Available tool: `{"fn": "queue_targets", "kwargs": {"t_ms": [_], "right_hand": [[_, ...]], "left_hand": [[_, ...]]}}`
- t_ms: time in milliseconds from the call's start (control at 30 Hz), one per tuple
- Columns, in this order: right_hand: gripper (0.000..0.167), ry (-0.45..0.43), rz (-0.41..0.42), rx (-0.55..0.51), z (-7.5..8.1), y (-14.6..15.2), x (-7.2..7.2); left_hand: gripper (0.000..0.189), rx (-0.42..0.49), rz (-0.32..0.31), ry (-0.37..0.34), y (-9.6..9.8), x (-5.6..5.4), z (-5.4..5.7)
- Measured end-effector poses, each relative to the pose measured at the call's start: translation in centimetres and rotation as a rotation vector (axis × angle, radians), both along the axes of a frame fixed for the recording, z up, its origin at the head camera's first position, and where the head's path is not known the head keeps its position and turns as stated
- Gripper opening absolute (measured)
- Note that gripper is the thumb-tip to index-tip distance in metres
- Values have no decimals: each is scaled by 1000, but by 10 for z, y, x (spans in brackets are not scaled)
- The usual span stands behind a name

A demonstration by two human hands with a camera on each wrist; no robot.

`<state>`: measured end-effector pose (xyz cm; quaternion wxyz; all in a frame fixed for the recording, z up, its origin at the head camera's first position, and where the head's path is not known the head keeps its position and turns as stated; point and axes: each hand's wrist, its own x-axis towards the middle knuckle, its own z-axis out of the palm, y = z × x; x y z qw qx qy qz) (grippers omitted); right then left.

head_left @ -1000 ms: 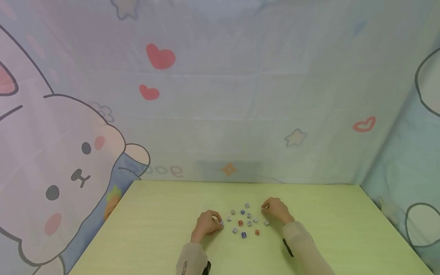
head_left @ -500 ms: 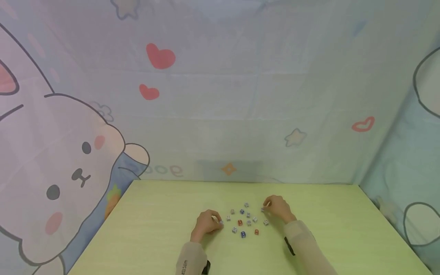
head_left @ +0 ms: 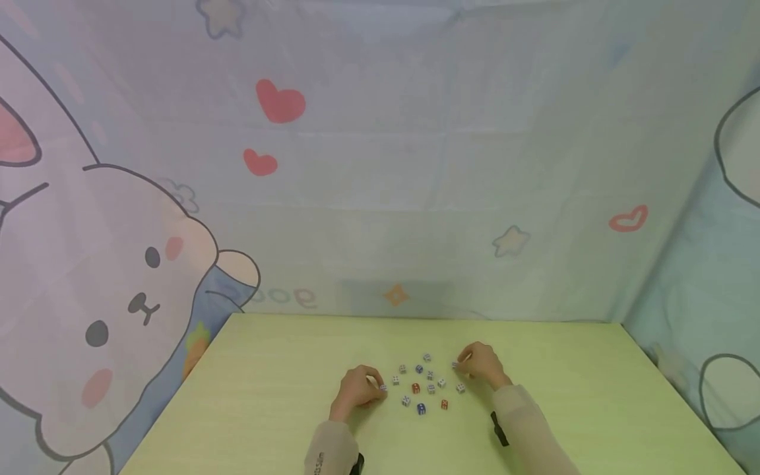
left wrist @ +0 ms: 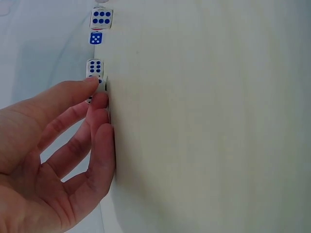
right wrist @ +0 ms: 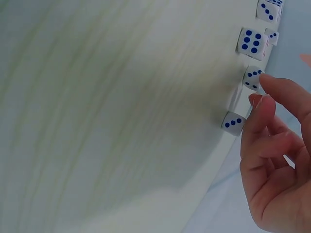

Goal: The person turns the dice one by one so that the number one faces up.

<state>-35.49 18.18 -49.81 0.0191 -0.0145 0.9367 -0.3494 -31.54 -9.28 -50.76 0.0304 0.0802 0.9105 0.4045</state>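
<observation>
Small dice lie in a loose cluster on the table, mostly white with blue dots. My left hand [head_left: 359,386] is at the cluster's left edge, pinching a white die [left wrist: 101,85] between thumb and fingertips. Another white die [left wrist: 95,67] shows just past that thumb. On the far right side, my right hand [head_left: 482,363] has thumb and index finger apart, the other fingers bent. One white die [head_left: 454,364] sits right at its fingertips in the head view. In the right wrist view, a white die [right wrist: 233,123] lies beside the bent fingers and another die [right wrist: 252,77] is near the thumb tip.
Between the hands are red dice [head_left: 415,388], blue dice [head_left: 421,409] and several white dice [head_left: 431,389]. The pale yellow-green table [head_left: 267,369] ends at a printed curtain [head_left: 380,198] with a cartoon rabbit at left.
A white die has come into view at the right hand's fingertips, and that hand has eased slightly back from it. My left hand keeps its place with its die.
</observation>
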Motion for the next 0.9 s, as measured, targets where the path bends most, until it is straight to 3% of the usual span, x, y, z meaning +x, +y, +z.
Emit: {"fn": "queue_targets", "kwargs": {"t_ms": [533, 900], "right_hand": [[14, 10, -37, 83, -3, -4, 3], [13, 34, -3, 158, 2, -2, 4]], "left_hand": [[9, 10, 6, -6, 0, 2, 0], [9, 9, 18, -11, 1, 3, 2]]}}
